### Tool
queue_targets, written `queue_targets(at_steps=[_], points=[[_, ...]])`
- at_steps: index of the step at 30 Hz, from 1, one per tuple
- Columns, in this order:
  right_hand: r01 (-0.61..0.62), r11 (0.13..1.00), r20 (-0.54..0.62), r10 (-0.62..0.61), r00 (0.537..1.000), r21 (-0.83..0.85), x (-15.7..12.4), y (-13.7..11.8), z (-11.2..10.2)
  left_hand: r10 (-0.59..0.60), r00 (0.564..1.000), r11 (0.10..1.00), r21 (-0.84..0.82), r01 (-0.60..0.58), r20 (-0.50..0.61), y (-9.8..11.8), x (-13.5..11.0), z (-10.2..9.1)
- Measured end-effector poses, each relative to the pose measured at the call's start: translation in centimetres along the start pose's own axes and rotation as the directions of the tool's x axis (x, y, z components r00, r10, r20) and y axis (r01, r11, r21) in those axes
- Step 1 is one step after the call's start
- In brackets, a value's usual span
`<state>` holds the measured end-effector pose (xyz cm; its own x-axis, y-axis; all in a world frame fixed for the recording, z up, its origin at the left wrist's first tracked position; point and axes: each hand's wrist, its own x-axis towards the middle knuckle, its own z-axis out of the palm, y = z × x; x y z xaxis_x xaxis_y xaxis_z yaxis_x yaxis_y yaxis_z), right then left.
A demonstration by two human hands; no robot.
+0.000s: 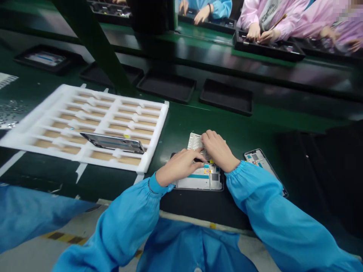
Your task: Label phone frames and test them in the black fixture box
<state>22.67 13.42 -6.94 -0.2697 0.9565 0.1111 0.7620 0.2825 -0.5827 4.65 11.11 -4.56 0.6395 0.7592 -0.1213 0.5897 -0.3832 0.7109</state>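
In front of me a phone mid-frame [195,184] lies flat on a black mat [198,206]. It is silver inside, with a blue strip and a small orange flex piece. My left hand [183,165] is over its upper left part, thumb and forefinger apart, with nothing visible between them. Just beyond the frame is a pale sheet with rows of small strips [194,141]. My right hand [217,148] has its fingers curled on that sheet's right side; the fingertips are partly hidden. A second phone frame [265,166] lies by my right forearm.
A white foam tray [151,151] with slots stands at left, a phone frame [113,142] leaning in it. Black trays [167,86] line the back. A green post [96,45] rises at left. Across the bench, people in pink and blue sleeves [222,7] work over trays.
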Motion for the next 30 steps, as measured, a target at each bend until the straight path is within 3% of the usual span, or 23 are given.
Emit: queue_targets(at_steps=[3,8,14,16,19,24,30], points=[[-0.031,0.991,-0.099,0.043,0.994,0.127,0.2,0.3,-0.1,-0.034,0.999,0.999,0.014,0.034,0.022,0.1,-0.1,0.0],[-0.062,0.917,-0.277,0.183,0.943,0.393,-0.3,-0.4,-1.3,-0.042,0.999,0.999,0.031,0.041,0.027,0.3,-0.3,0.0],[-0.011,0.828,-0.327,0.234,0.915,0.561,-5.1,-3.1,-3.3,0.088,0.981,0.985,0.16,-0.06,-0.174,1.3,-2.7,1.1],[0.019,0.878,-0.354,0.173,0.919,0.479,-7.4,-4.0,-4.2,0.214,0.945,0.956,0.251,-0.151,-0.247,2.3,-4.2,1.7],[0.1,0.97,-0.363,-0.013,0.932,0.222,-10.6,-5.3,-5.4,0.364,0.877,0.895,0.379,-0.236,-0.313,3.9,-6.2,2.5],[0.24,0.967,-0.148,-0.25,0.957,-0.079,-12.9,-6.8,-7.0,0.379,0.826,0.9,0.375,-0.223,-0.418,4.8,-8.1,3.4],[0.317,0.92,0.034,-0.318,0.947,-0.23,-12.2,-7.5,-7.3,0.422,0.783,0.893,0.36,-0.271,-0.458,4.0,-8.9,4.0]])
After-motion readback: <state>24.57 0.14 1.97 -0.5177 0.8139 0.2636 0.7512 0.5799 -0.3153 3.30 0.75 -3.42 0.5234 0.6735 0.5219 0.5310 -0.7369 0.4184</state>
